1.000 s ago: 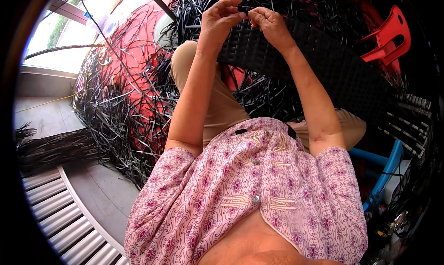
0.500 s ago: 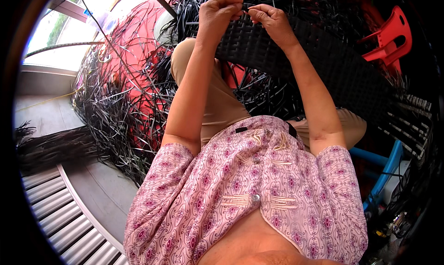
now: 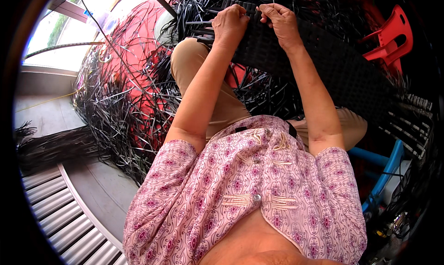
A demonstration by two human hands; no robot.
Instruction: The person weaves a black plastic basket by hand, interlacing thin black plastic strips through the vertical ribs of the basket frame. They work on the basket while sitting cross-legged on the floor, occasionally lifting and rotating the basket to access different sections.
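A long black woven panel (image 3: 319, 61) slants across my crossed legs, running from the top middle toward the lower right. My left hand (image 3: 230, 24) is closed at the panel's far left end, its knuckles upward; what its fingers hold is hidden. Loose strip ends (image 3: 203, 33) stick out beside that wrist. Across a small gap, my right hand (image 3: 281, 24) pinches with thumb and forefinger at the panel's far edge, on what looks like a black strip. Its other fingers are curled.
Tangled black strips (image 3: 125, 112) cover the red floor (image 3: 143, 38) on the left and far side. A red plastic chair (image 3: 391, 41) stands far right, a blue frame (image 3: 386, 172) nearer. Slatted metal (image 3: 69, 219) lies lower left, beside a bundle of black strips (image 3: 55, 147).
My hands were close together, pinching a small black piece between them. Both have shifted right and a little nearer, and the left has turned knuckles-up against the panel.
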